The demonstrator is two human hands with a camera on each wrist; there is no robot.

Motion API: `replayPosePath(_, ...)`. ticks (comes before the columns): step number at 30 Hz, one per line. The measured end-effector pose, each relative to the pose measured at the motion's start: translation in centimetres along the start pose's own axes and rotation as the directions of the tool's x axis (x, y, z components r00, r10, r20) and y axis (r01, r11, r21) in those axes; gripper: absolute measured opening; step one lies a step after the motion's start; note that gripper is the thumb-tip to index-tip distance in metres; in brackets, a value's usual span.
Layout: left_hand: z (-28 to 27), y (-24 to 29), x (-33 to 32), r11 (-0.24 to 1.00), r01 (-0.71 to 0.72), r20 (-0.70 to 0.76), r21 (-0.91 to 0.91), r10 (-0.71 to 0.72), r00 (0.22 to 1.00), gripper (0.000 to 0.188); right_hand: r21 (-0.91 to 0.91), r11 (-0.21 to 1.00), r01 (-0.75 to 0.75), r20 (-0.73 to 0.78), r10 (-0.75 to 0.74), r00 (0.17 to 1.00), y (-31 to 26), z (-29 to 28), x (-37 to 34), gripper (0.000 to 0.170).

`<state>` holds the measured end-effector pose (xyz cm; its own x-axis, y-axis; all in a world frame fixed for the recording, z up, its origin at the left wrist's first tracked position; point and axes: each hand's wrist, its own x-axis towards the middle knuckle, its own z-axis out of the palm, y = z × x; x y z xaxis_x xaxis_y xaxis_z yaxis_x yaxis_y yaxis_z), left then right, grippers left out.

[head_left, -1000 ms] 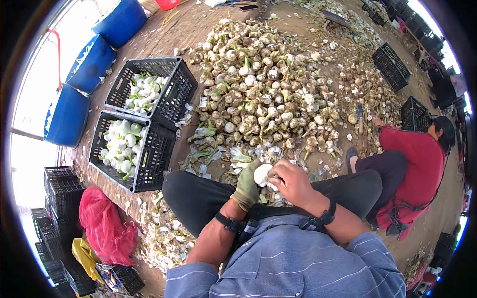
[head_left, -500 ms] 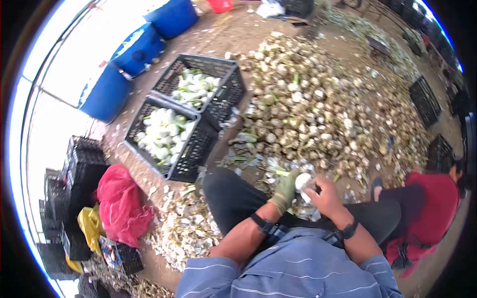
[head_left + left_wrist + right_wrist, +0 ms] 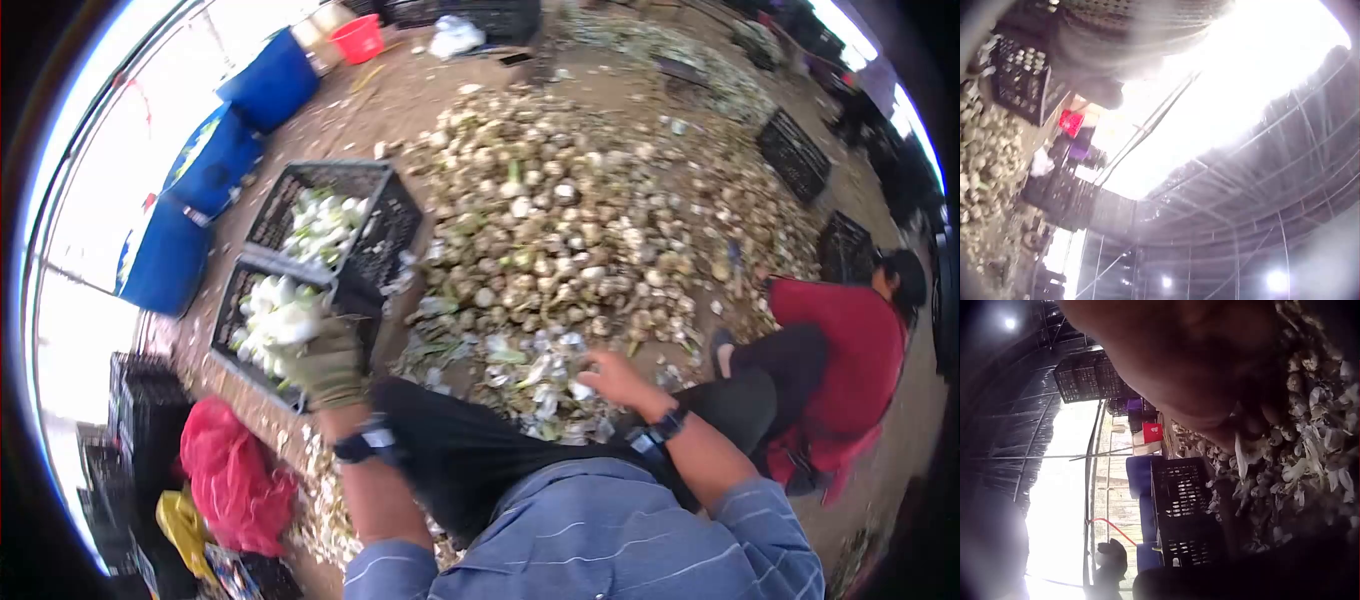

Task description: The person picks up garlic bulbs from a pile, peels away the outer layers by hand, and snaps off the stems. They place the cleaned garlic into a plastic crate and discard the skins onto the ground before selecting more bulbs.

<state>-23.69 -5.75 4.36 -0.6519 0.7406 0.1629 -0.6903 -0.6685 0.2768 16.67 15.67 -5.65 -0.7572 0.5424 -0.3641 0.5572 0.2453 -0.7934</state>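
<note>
In the head view my gloved left hand (image 3: 328,368) reaches over the near black crate (image 3: 228,345). It holds a peeled white garlic bulb (image 3: 298,324) at its fingertips, close over the bulbs heaped inside. My bare right hand (image 3: 618,380) hovers above loose garlic skins (image 3: 535,375) in front of my lap, thumb and forefinger apart. In the right wrist view a pale strip of skin (image 3: 1242,459) shows right at its fingertips. The left wrist view shows the glove's knit fabric (image 3: 1135,22) along the top; the bulb is hidden there.
A large heap of unpeeled garlic (image 3: 560,230) spreads ahead. Behind the near crate stands a second crate (image 3: 385,215) with white bulbs. Blue barrels (image 3: 165,262) line the left, near a pink net sack (image 3: 230,480). A person in red (image 3: 840,350) sits at the right.
My left hand has carried the white bulb from in front of my lap leftward to the near crate. My right hand has come away from the bulb. The head view has shifted.
</note>
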Motion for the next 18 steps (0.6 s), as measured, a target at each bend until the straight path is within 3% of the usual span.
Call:
replayPosePath(1,-0.2,1.8,1.0,0.997,-0.082,-0.038,0.01,0.083,0.996,0.05,0.088,0.995,-0.053,0.127,0.042,0.991,-1.5,-0.8,0.1,0.036)
replayPosePath(2,0.3,2.1,1.3,0.977,-0.196,-0.279,0.085,0.212,0.936,0.059,0.013,0.999,0.037,0.061,-0.038,0.997,-0.4,-0.3,0.6,0.032)
replayPosePath(3,0.6,1.8,1.6,0.964,-0.204,-0.486,0.171,0.263,0.834,0.068,-0.067,0.99,0.124,0.003,-0.124,0.992,1.2,0.5,1.6,0.029)
replayPosePath(4,0.9,0.8,1.4,0.965,-0.167,-0.598,0.202,0.256,0.76,0.077,-0.064,0.998,0.008,-0.023,-0.009,1.0,2.3,0.8,2.5,0.027)
replayPosePath(5,0.7,0.2,0.7,0.993,-0.039,-0.656,0.114,0.105,0.747,0.072,-0.042,0.998,-0.053,-0.021,0.053,0.998,3.5,0.9,3.1,0.027)
replayPosePath(7,0.6,-3.4,0.7,0.982,0.081,-0.479,0.17,0.011,0.878,0.062,-0.012,0.985,-0.173,0.0,0.173,0.985,6.5,0.6,4.6,0.027)
replayPosePath(8,4.1,-6.7,1.1,0.97,0.12,-0.559,0.21,0.018,0.829,0.057,-0.089,0.987,-0.135,-0.045,0.131,0.99,8.0,0.4,5.1,0.023)
replayPosePath(11,6.4,-13.1,2.0,0.89,0.308,-0.515,0.336,-0.101,0.852,0.056,-0.341,0.906,-0.253,0.092,0.3,0.95,13.9,-1.1,8.1,0.019)
replayPosePath(13,5.7,-16.4,2.2,0.833,0.385,-0.484,0.397,-0.167,0.859,0.053,-0.287,0.901,-0.324,-0.115,0.304,0.946,13.5,-2.6,8.4,0.018)
replayPosePath(15,3.8,-19.2,2.4,0.769,0.453,-0.518,0.452,-0.187,0.835,0.052,-0.236,0.863,-0.447,-0.298,0.374,0.878,14.0,-3.9,10.4,0.018)
replayPosePath(16,2.2,-20.0,2.3,0.752,0.493,-0.557,0.438,-0.203,0.805,0.052,-0.191,0.889,-0.416,-0.304,0.349,0.886,16.5,-4.0,11.7,0.028)
replayPosePath(18,1.1,-21.0,2.1,0.686,0.551,-0.59,0.475,-0.217,0.778,0.052,-0.081,0.856,-0.511,-0.585,0.374,0.72,21.4,-2.1,15.3,0.043)
